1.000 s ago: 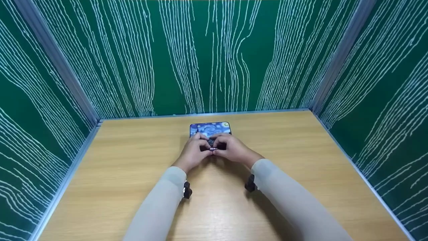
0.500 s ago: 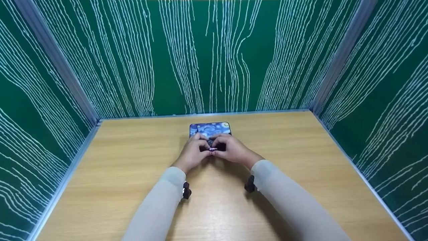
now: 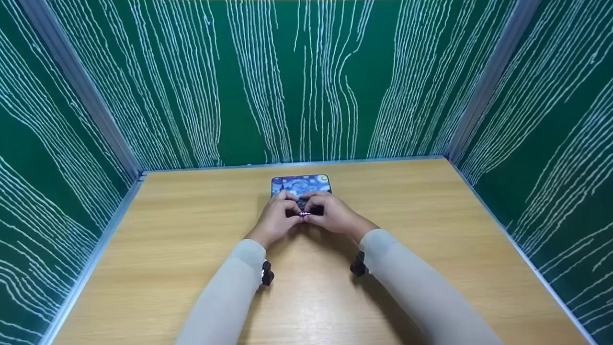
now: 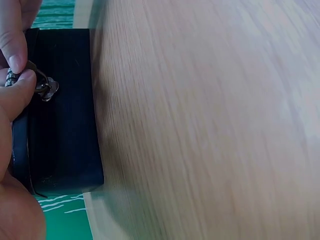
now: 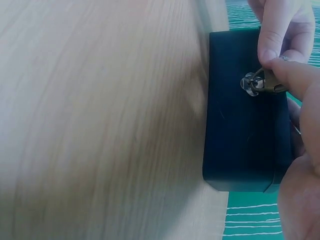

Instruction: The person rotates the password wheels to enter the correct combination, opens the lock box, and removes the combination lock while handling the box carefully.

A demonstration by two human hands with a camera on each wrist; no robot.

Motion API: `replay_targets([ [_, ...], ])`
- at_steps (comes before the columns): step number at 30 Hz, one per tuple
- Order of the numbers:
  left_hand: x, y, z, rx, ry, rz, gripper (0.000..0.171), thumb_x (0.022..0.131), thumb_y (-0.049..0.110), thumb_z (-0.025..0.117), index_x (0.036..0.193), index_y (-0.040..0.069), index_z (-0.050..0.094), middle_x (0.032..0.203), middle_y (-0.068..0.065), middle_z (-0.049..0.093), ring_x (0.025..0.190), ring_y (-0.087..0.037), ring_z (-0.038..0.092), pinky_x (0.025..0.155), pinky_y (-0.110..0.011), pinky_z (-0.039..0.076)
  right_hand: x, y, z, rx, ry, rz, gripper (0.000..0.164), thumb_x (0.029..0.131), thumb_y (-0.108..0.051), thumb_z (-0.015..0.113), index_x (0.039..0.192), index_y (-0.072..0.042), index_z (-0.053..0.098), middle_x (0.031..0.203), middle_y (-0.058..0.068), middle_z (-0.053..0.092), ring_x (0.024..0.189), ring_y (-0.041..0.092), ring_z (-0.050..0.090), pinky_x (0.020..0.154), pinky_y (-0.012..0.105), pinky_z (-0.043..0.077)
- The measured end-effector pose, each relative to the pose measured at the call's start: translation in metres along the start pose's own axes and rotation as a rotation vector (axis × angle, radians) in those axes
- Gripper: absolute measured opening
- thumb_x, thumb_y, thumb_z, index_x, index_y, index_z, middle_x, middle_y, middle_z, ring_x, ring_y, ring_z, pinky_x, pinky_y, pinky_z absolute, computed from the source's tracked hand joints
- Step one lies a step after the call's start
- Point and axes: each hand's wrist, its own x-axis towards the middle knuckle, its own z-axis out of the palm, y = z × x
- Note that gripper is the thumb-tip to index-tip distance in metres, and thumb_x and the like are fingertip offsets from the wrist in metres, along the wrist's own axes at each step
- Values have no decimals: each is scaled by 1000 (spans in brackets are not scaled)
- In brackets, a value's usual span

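A dark box (image 5: 240, 135) with a blue swirling painted lid (image 3: 304, 183) stands on the table. On its front face is a small metal hasp (image 5: 249, 84), through which a brass-coloured combination padlock (image 5: 271, 83) hangs by its shackle. Number dials (image 4: 11, 77) of the padlock show in the left wrist view. My left hand (image 3: 277, 215) pinches one end of the padlock between thumb and fingers. From the other side, my right hand (image 3: 337, 214) pinches it too. The thumbs meet in front, and fingers of both hands rest over the box's top. The digits are too small to read.
The wooden table (image 3: 191, 230) ends at a metal-edged green wall (image 3: 249, 120) with white wavy lines, a short way behind the box. Similar walls stand left and right. A dark wrist device (image 3: 267, 273) is strapped under each sleeve.
Both hands stay at the padlock, with only slight finger movement. The padlock's visible part appears to turn a little between the thumbs. The box has not moved.
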Motion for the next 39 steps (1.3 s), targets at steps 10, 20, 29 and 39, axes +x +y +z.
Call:
replay_targets([
  [10, 0, 0, 1, -1, -1, -5, 5, 97, 13, 90, 97, 12, 86, 137, -4, 66, 136, -30, 62, 123, -47, 48, 0, 2, 1, -7, -1, -11, 11, 102, -17, 86, 110, -13, 79, 156, 12, 70, 151, 37, 62, 132, 55, 46],
  [20, 0, 0, 1, -10, 1, -9, 4, 98, 11, 89, 97, 11, 85, 136, -5, 65, 136, -30, 60, 124, -47, 48, 1, 2, 1, -12, -6, 21, 7, 104, -15, 84, 108, -14, 79, 160, 12, 68, 156, 35, 58, 134, 53, 43],
  [29, -1, 1, 0, 6, 7, -6, 5, 97, 13, 90, 95, 13, 85, 136, -4, 66, 137, -29, 61, 124, -47, 48, 0, 0, 1, -4, -4, 14, 4, 105, -16, 82, 108, -13, 82, 159, 11, 69, 153, 35, 60, 133, 54, 44],
  [39, -2, 2, 1, 8, 25, 18, 4, 97, 8, 89, 96, 7, 85, 134, -7, 67, 134, -31, 62, 121, -48, 49, -1, 0, 0, -6, -3, -4, 11, 104, -17, 85, 110, -13, 78, 157, 12, 70, 152, 34, 61, 132, 53, 46],
])
